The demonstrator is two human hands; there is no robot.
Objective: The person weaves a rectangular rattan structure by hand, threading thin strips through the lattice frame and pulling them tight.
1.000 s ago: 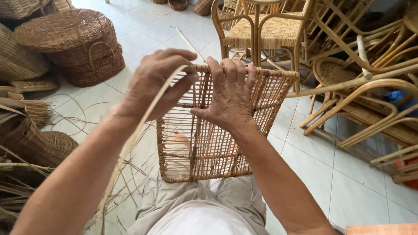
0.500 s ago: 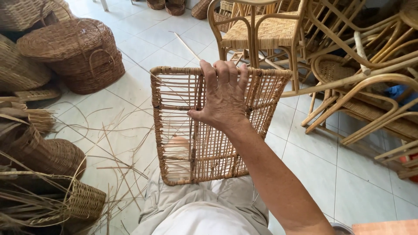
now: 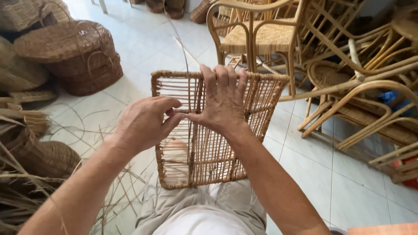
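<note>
A square woven rattan panel [image 3: 257, 109] with a cane frame stands upright on my lap, its strands running vertically and horizontally. My right hand [image 3: 222, 98] lies flat against its middle, fingers spread up to the top rim, thumb pointing left. My left hand [image 3: 146, 122] is at the panel's left part, fingertips pinched on a thin rattan strand [image 3: 185, 52] that rises past the top rim. Thumb and fingertips of both hands nearly meet.
Lidded wicker baskets [image 3: 74, 54] stand at the far left, more baskets and loose rattan strips [image 3: 30, 174] at the near left. Stacked rattan chairs [image 3: 348, 74] crowd the right and back. White tiled floor [image 3: 130, 43] lies between.
My left hand left the view half a second ago and has come back, now pinching a strand at the panel's left. My right hand stayed pressed on the panel.
</note>
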